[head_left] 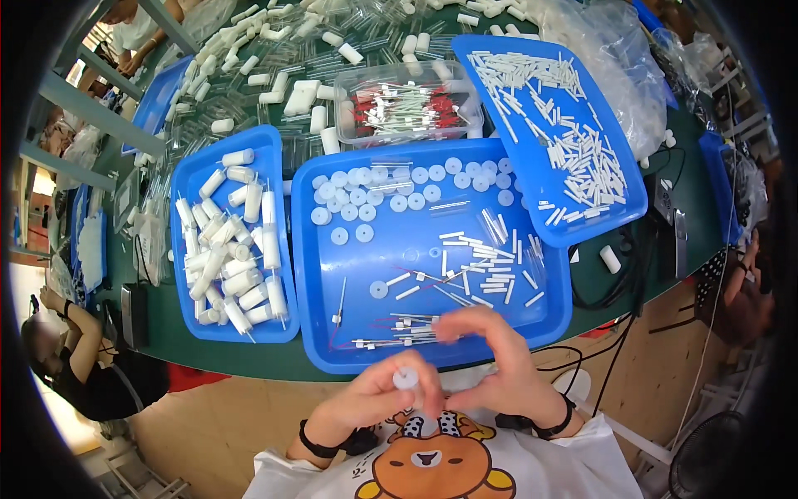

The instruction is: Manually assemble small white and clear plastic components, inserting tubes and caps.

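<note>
In front of my chest, my left hand (378, 392) is closed around a white round disc (406, 378) with a small centre hole; whatever extends below it is mostly hidden by the fingers. My right hand (503, 366) is just to the right, thumb and fingers apart, with nothing visible in its grip. Its fingertips reach over the near edge of a large blue tray (312, 274). Inside that tray lie loose white discs (364, 233), short white tubes (499, 270), clear tubes (495, 224) and thin wired rods (399, 331) near the front.
A blue tray of white cylinders (241, 279) stands at left. Another blue tray, heaped with small white tubes (586, 166), overlaps the large tray at right. Behind is a clear box (345, 125) of red and white parts. Black cables (623, 274) hang at right; other people sit nearby.
</note>
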`<action>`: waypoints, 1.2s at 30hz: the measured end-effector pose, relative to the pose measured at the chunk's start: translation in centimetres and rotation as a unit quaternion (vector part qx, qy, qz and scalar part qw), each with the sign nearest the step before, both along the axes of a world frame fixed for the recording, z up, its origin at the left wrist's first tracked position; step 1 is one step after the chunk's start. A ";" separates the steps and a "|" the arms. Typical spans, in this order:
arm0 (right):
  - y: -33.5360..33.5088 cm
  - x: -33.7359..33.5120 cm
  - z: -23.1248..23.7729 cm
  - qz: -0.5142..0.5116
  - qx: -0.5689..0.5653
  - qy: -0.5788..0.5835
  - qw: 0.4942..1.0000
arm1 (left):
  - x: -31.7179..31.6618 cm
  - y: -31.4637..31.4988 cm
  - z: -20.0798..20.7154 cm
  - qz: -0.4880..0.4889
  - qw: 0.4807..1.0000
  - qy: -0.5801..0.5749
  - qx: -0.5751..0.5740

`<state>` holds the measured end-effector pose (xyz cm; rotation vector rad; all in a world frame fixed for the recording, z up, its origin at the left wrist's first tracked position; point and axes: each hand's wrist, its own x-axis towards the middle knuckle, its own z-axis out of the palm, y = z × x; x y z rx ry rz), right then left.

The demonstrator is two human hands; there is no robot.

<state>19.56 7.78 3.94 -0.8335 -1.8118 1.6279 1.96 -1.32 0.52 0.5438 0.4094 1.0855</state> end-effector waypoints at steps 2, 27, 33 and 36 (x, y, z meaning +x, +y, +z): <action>-0.6 1.6 -0.6 0.108 -0.111 -0.070 0.985 | 0.5 -2.0 -0.8 -0.014 0.997 -0.078 -0.021; -8.4 -2.3 -7.2 0.024 -0.366 -0.066 0.928 | 4.8 -8.0 -6.6 0.130 0.952 0.008 -0.277; -7.6 -1.7 -7.9 0.076 -0.409 -0.076 0.906 | 6.5 -7.9 -6.1 0.198 0.936 0.012 -0.292; -7.6 -2.0 -7.3 0.043 -0.458 -0.064 0.886 | 6.6 -7.5 -5.5 0.205 0.932 0.021 -0.297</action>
